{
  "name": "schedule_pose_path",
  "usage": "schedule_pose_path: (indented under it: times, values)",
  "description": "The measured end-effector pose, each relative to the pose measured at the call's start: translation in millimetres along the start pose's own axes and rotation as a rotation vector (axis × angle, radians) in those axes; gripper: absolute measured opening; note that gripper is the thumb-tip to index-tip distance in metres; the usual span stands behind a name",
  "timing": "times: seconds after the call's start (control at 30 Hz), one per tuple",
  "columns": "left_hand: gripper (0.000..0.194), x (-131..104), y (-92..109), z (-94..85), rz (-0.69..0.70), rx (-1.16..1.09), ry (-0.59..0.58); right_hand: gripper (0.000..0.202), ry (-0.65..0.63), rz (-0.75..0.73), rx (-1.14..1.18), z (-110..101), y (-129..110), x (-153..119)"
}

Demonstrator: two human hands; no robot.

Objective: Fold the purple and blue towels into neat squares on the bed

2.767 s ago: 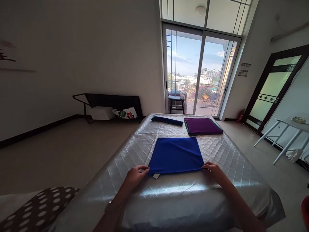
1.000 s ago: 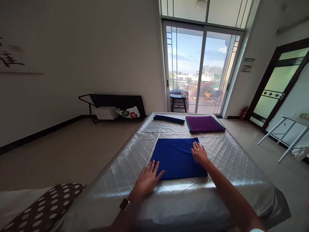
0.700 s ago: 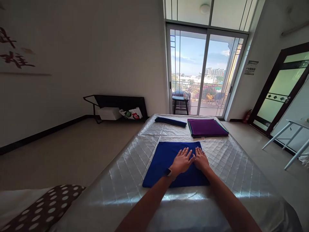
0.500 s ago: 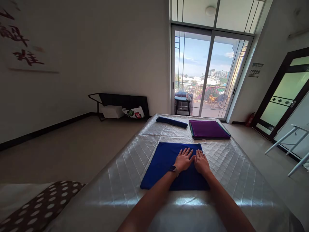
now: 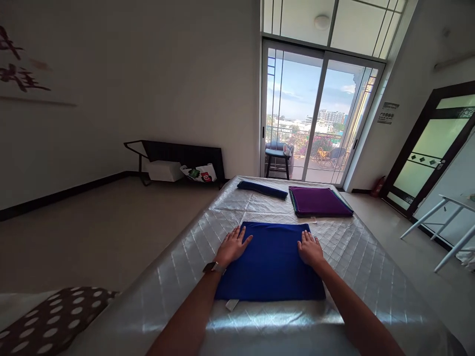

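A blue cloth, folded into a flat rectangle, lies on the quilted silvery mattress. My left hand rests flat on its left edge with the fingers spread, and a watch is on that wrist. At the right edge my right hand lies flat with fingers stretched out. A white label pokes out from the cloth's near edge. Farther back lie a stack of folded cloths with a purple one on top and a narrow dark blue folded cloth.
Brown polka-dot fabric lies at the lower left. Against the wall stands a dark bench-like frame with a white box and a printed bag. White-legged furniture is on the right. Glass sliding doors lie beyond the mattress.
My left hand has slid left across the blue cloth, from beside my right hand to the left edge. My right hand stays on the right edge. The white label now shows.
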State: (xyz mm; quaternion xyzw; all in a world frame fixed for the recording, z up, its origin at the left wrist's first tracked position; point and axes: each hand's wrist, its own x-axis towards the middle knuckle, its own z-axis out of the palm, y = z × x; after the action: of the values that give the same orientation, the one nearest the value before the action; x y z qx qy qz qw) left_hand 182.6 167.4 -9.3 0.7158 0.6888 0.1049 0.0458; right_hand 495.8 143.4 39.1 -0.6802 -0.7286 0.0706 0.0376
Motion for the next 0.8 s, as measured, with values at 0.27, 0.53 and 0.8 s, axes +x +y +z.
schedule_pose_path:
  times: [0.27, 0.53, 0.8]
  values:
    - [0.078, -4, 5, 0.3, -0.033, 0.018, 0.013, 0.059, 0.030, -0.012, 0.032, 0, 3, 41]
    - [0.066, 5, 73, 13.0, 0.307, 0.025, 0.045, 0.058, 0.079, -0.016, 0.056, 15, 6, 44]
    - [0.036, 46, 127, 31.6, 0.412, -0.010, 0.045, 0.058, 0.082, -0.031, 0.076, 13, 6, 42]
